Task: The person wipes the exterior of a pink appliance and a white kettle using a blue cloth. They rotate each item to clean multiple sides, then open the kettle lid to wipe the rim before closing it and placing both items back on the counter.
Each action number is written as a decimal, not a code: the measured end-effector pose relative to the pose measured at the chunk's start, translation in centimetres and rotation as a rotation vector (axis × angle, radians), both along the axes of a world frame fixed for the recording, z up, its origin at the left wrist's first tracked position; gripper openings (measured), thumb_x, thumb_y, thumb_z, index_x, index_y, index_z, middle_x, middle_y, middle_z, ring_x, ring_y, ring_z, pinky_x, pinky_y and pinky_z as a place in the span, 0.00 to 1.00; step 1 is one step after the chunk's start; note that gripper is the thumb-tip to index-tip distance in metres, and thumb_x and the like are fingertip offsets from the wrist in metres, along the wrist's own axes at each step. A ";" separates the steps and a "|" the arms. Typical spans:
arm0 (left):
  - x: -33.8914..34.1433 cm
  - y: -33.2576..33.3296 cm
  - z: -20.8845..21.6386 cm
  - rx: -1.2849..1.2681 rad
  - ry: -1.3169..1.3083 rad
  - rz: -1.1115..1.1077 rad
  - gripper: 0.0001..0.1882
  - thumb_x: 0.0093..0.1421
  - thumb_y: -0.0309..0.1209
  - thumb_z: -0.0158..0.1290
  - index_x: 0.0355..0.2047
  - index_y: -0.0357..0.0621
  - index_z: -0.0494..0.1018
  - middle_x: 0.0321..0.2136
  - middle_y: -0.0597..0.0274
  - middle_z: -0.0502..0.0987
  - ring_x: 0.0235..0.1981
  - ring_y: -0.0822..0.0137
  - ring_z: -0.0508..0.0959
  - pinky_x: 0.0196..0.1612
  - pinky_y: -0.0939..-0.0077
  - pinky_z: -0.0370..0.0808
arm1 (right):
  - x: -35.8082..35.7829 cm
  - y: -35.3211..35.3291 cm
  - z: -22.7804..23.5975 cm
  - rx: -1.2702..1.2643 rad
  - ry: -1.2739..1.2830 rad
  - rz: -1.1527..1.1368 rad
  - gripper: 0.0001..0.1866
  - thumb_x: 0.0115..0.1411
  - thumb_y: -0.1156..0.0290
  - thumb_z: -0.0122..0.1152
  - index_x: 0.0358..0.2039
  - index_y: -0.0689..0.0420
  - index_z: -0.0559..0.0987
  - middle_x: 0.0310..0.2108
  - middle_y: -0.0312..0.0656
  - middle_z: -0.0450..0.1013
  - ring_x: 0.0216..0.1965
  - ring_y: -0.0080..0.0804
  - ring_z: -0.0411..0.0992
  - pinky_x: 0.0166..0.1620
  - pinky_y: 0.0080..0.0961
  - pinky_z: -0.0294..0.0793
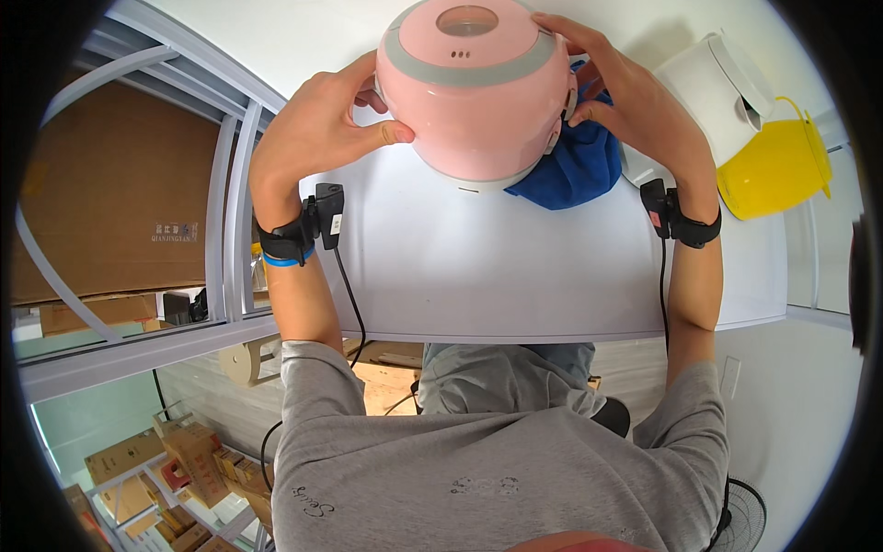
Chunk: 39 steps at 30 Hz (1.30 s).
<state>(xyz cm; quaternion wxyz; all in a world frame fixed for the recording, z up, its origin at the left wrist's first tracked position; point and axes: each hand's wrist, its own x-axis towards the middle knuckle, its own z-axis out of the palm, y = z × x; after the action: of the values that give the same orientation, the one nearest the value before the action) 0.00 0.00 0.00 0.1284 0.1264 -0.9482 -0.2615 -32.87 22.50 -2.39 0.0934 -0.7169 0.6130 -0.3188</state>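
Note:
A rounded pink rice cooker with a grey band and a small oval window in its lid is at the far edge of the white table. My left hand grips its left side, the thumb against the front and the other fingers partly hidden behind it. On the opposite side, my right hand curves round the cooker, with its thumb near the side fittings and fingertips by the lid's edge. Beneath and behind the cooker's right side lies a crumpled blue cloth, close under my right hand.
A white rounded appliance leans at the far right beside a yellow container. The white table spans the space between my forearms. To the left rises a pale metal frame with a large cardboard box behind it. Cables hang from both wrist straps.

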 end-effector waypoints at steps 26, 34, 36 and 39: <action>1.2 1.0 0.0 -0.170 0.004 0.094 0.50 0.54 0.62 0.78 0.63 0.35 0.77 0.46 0.51 0.89 0.50 0.50 0.87 0.63 0.55 0.81 | 1.2 0.5 0.7 0.074 -0.099 0.042 0.61 0.58 0.87 0.77 0.85 0.33 0.59 0.61 0.44 0.79 0.56 0.45 0.82 0.63 0.44 0.87; 1.0 1.5 0.8 -0.113 -0.035 0.126 0.47 0.53 0.62 0.79 0.57 0.37 0.77 0.43 0.52 0.87 0.48 0.51 0.84 0.52 0.57 0.83 | 2.2 0.5 0.7 0.017 -0.046 0.015 0.58 0.62 0.87 0.74 0.86 0.36 0.58 0.61 0.43 0.79 0.54 0.45 0.81 0.64 0.42 0.86; 1.0 1.6 1.0 -0.118 -0.052 0.138 0.47 0.53 0.62 0.79 0.57 0.37 0.77 0.43 0.52 0.87 0.49 0.51 0.84 0.51 0.57 0.84 | 2.4 0.7 0.8 0.007 -0.010 0.002 0.58 0.61 0.88 0.72 0.86 0.36 0.58 0.60 0.43 0.80 0.53 0.44 0.81 0.62 0.41 0.87; 1.1 1.5 1.0 -0.142 -0.057 0.132 0.46 0.54 0.61 0.79 0.58 0.37 0.77 0.45 0.51 0.88 0.52 0.50 0.86 0.52 0.57 0.84 | 3.2 0.8 2.2 0.050 0.046 -0.016 0.57 0.61 0.84 0.70 0.86 0.42 0.56 0.64 0.50 0.77 0.56 0.48 0.81 0.64 0.40 0.84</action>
<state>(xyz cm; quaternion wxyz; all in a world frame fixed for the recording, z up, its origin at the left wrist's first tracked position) 1.07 1.50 0.96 0.1272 0.1866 -0.9572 -0.1808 -29.66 23.27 -0.24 0.0947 -0.7163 0.6287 -0.2875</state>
